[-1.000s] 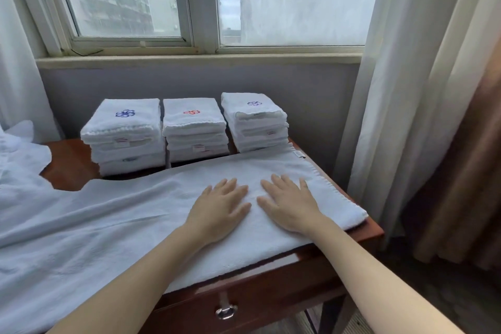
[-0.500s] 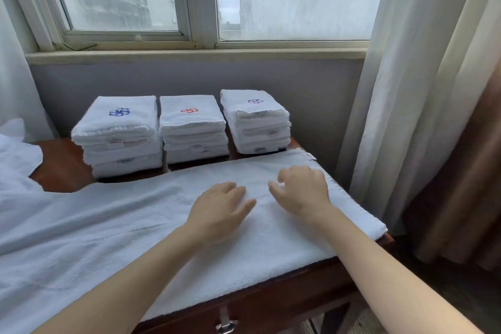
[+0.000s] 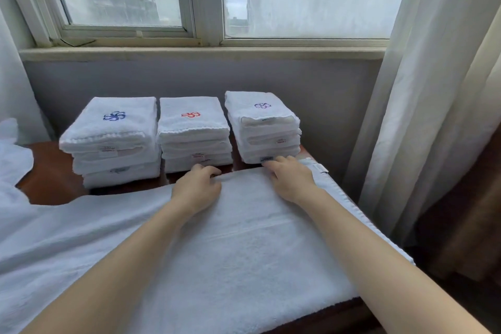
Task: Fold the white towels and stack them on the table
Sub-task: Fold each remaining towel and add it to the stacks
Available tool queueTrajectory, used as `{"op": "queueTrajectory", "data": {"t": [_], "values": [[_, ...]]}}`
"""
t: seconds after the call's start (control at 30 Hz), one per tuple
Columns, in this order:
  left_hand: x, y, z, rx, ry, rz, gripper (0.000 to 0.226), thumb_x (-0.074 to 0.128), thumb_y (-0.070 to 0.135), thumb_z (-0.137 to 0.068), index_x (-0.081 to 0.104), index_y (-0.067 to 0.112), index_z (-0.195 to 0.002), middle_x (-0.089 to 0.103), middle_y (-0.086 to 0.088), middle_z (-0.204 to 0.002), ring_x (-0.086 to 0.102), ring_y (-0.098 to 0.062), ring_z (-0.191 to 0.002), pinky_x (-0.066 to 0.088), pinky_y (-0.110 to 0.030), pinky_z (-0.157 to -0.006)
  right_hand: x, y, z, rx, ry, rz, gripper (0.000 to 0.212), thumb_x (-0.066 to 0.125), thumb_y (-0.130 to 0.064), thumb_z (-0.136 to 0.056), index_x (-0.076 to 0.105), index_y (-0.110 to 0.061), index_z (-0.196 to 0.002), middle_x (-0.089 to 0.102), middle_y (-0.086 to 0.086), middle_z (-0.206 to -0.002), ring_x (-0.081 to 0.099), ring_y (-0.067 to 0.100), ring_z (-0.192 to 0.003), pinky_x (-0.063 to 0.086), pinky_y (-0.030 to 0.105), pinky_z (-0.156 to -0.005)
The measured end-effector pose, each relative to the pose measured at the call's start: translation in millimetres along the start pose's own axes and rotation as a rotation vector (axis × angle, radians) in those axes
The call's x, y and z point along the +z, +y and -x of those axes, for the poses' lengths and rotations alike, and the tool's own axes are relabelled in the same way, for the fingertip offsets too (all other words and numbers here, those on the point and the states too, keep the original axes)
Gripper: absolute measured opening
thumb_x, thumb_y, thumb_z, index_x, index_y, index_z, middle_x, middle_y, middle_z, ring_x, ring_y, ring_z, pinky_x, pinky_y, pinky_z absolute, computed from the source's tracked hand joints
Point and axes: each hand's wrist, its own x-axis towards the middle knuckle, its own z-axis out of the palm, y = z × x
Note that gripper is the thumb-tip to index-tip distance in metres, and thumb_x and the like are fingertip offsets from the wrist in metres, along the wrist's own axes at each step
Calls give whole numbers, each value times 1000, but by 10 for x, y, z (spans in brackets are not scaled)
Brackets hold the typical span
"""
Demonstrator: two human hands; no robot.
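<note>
Three stacks of folded white towels already stand in a row at the back of the bench, under the window: the blue-marked stack on the left, the red-marked stack in the middle and the purple-marked stack on the right, each several towels high. That much of the job looks finished.

The spread towel is the piece in hand. It lies flat across the front of the bench, its far hem just short of the stacks, and it runs off to the left past the frame edge. The left hand has its fingers curled over the far hem in front of the red-marked stack, its grip pinching the cloth. The right hand sits on the same hem just beside the foot of the purple-marked stack, fingers bent. Its own knuckles hide the fingertips, so whether its grip has closed on the hem cannot be told.

This towel seems to be at the start of a fold, with the far edge likely about to be drawn toward the person. More folds and the placing on a stack are left. More white cloth bunched at the left edge may be further towels waiting.
</note>
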Motion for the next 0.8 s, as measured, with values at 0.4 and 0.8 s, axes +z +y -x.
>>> {"op": "queueTrajectory", "data": {"t": [0.4,0.8], "values": [[-138,-54,114,87,126,-77,17,61,38,-79,53,23,-76,59,9,-73,55,-18,-76,33,-30,-58,-361,-213,-94,-157,-61,310,24,61,-10,-76,59,-26,-93,62,-5,-105,49,22,-108,27,31,-80],[-434,52,930,385,475,10,35,78,44,-79,53,19,-79,45,13,-58,46,-20,-56,27,-23,-48,-771,-222,741,-121,273,-9,20,52,-6,-82,59,-12,-99,61,2,-104,50,28,-83,31,34,-71]]}}
